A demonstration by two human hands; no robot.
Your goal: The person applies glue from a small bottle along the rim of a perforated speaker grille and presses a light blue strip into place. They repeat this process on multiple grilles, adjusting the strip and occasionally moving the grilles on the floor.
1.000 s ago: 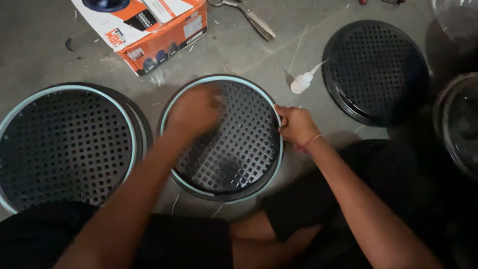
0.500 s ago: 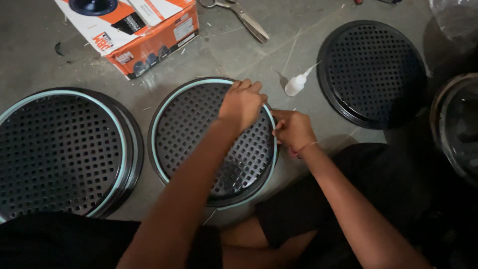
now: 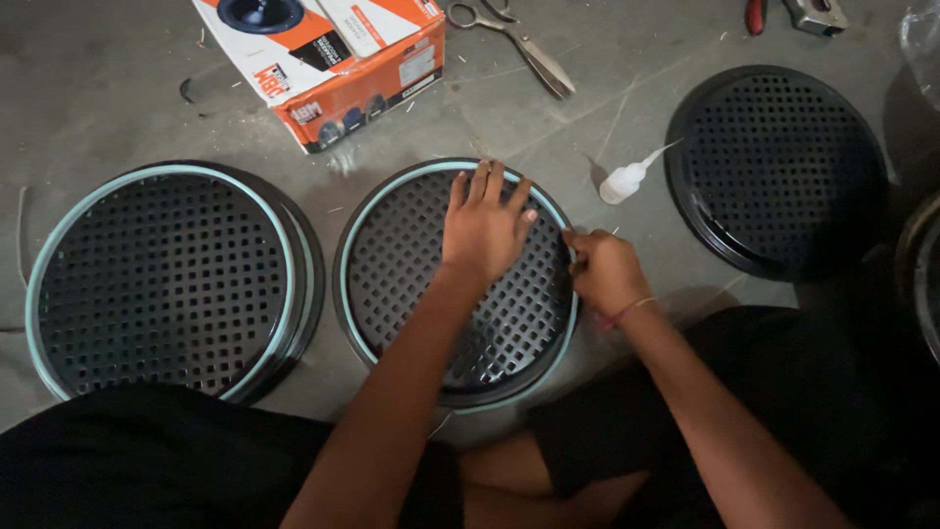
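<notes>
Round grille [image 3: 411,284] under both hands [image 3: 485,230]

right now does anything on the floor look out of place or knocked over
The small white glue bottle lies tipped on its side between the middle grille and the right grille. Open scissors and scraps litter the floor.

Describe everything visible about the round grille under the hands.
The middle grille is a round black disc of square perforations, plastic or metal by its look, ringed by a pale teal strip. It lies flat on the grey floor. The left hand presses flat on its upper part; the right hand pinches at its right rim.
</notes>
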